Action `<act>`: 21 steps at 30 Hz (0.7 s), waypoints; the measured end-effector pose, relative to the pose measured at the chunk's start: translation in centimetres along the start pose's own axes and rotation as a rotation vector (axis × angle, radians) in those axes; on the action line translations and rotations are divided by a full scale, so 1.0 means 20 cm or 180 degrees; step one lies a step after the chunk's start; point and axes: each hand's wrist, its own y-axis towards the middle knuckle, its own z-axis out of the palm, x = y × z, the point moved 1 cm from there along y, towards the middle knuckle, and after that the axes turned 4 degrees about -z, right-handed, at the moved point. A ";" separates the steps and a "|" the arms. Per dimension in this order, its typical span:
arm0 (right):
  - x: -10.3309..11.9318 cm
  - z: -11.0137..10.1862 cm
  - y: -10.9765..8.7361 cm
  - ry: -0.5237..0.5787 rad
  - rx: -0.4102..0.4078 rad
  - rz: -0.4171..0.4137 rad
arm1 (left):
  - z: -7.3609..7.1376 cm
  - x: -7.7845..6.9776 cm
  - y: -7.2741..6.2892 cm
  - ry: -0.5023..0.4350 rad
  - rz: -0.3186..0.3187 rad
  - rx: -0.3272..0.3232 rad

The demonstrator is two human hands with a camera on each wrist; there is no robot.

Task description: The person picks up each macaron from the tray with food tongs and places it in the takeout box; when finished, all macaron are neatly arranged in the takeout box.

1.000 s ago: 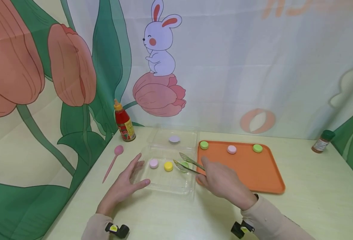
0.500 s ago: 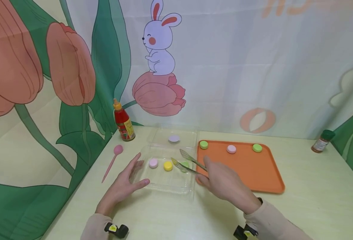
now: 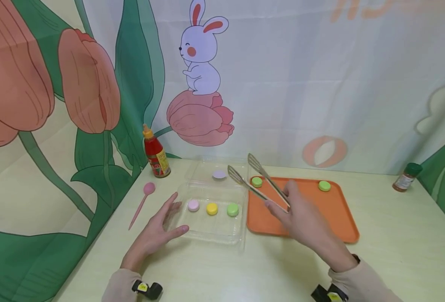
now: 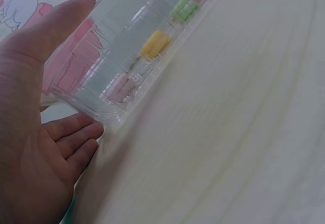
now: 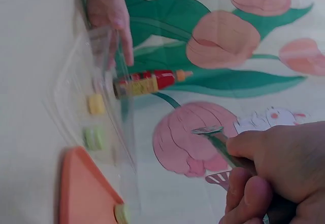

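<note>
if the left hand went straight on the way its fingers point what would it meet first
Most likely the clear plastic box: the left hand is right at its side. Whether they already touch is hard to tell.

Macarons [image 3: 212,209] in container [image 3: 216,228], tray [image 3: 336,218] right, spoon [image 3: 141,204] left.

Table [image 3: 394,228]: pale, faint grain. Directly on it, clock positions from clear container [image 3: 207,230], lid opened toward 12: orange tray [image 3: 341,222] just beside at 3; small green-lidded jar [image 3: 405,180] beyond tray, 2–3; red bottle [image 3: 157,158], standing, 10–11; pink spoon [image 3: 141,205] at 9, bowl toward 1.
</note>
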 end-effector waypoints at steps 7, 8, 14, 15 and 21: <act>-0.14 -0.14 -0.01 0.0146 -0.0451 0.0128 | 0.00 0.00 0.00 -0.0025 0.0016 0.0002; -0.17 -0.16 -0.02 0.0116 -0.0511 0.0172 | 0.00 0.00 0.00 -0.0019 0.0017 0.0001; -0.32 -0.23 -0.06 0.0031 -0.0915 0.0602 | 0.00 0.00 0.00 -0.0013 -0.0002 0.0007; -0.35 -0.25 -0.06 0.0029 -0.0995 0.0671 | 0.00 0.00 0.00 -0.0016 -0.0003 0.0009; -0.52 -0.29 -0.09 -0.0059 -0.1317 0.0898 | 0.00 0.00 0.00 -0.0028 0.0021 0.0000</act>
